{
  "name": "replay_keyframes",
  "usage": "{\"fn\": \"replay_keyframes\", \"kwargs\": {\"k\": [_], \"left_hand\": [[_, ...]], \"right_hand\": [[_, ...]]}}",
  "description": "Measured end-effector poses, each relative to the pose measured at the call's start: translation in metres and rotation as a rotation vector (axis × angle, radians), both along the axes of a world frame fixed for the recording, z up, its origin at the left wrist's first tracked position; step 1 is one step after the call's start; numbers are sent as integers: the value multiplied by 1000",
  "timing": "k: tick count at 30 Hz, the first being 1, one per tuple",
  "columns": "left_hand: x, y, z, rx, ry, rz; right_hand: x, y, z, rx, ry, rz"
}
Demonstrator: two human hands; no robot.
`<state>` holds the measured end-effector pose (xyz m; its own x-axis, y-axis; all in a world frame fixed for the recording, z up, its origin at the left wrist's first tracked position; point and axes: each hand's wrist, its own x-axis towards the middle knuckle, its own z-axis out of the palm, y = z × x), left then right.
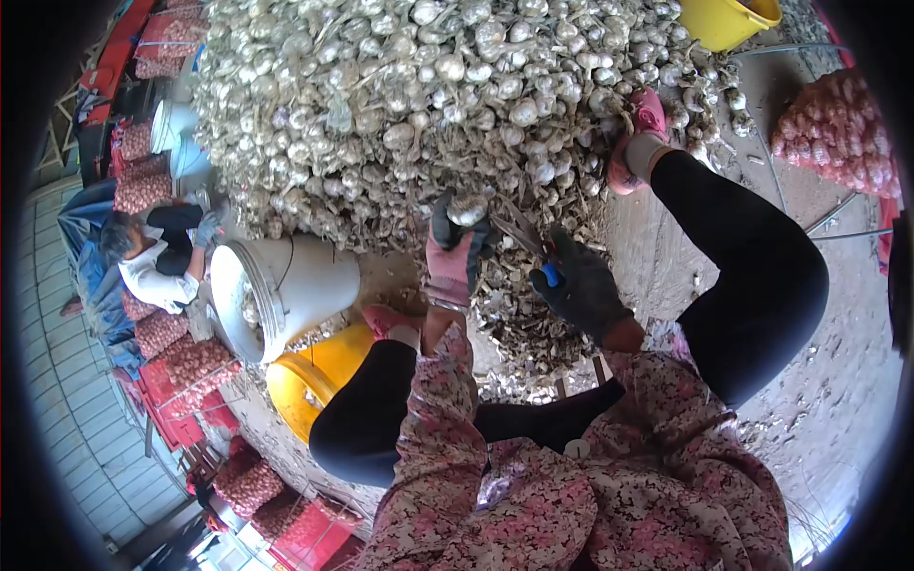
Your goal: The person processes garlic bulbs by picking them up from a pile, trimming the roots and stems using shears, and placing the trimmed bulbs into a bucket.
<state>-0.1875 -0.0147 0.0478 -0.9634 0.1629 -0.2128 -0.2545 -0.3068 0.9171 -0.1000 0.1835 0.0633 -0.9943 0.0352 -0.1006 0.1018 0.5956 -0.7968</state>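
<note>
My left hand point(451, 255), in a pink and dark glove, is closed around a garlic bulb point(467, 210) whose pale round side faces up. My right hand point(586, 288), in a dark glove, grips a pair of shears point(520, 229) with a bit of blue handle showing. The blades point toward the bulb from its right; whether they touch its stem I cannot make out. Beyond both hands rises a large heap of garlic point(400, 95) with dry stems. Below them, between my legs, lies a pile of dry trimmings point(533, 324).
Left of my legs a white bucket point(309, 285) lies tipped beside a yellow bucket point(319, 371). Another yellow bucket point(724, 24) stands at the far right. A net sack of garlic point(833, 133) rests on the right. Another person point(157, 262) sits at the left among several filled sacks.
</note>
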Motion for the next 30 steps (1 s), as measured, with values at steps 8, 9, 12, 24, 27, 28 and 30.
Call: {"fn": "replay_keyframes", "kwargs": {"k": [8, 9, 12, 24, 27, 28, 30], "left_hand": [[84, -7, -13, -514, 3, 166], [87, -7, -6, -512, -1, 165], [93, -8, 22, -967, -32, 56], [106, -19, 10, -990, -93, -185], [108, -26, -1, -859, -71, -187], [115, -32, -33, -513, -113, -202], [120, -21, -16, -348, -7, -147]], "right_hand": [[29, -8, 17, 321, -47, 336], [33, -9, 16, 322, -52, 336], [42, -11, 14, 278, -31, 406], [41, -11, -21, 302, -405, 591], [35, -3, -35, 353, -386, 593], [35, -1, -56, 339, -381, 514], [41, 3, -100, 318, -370, 435]]}}
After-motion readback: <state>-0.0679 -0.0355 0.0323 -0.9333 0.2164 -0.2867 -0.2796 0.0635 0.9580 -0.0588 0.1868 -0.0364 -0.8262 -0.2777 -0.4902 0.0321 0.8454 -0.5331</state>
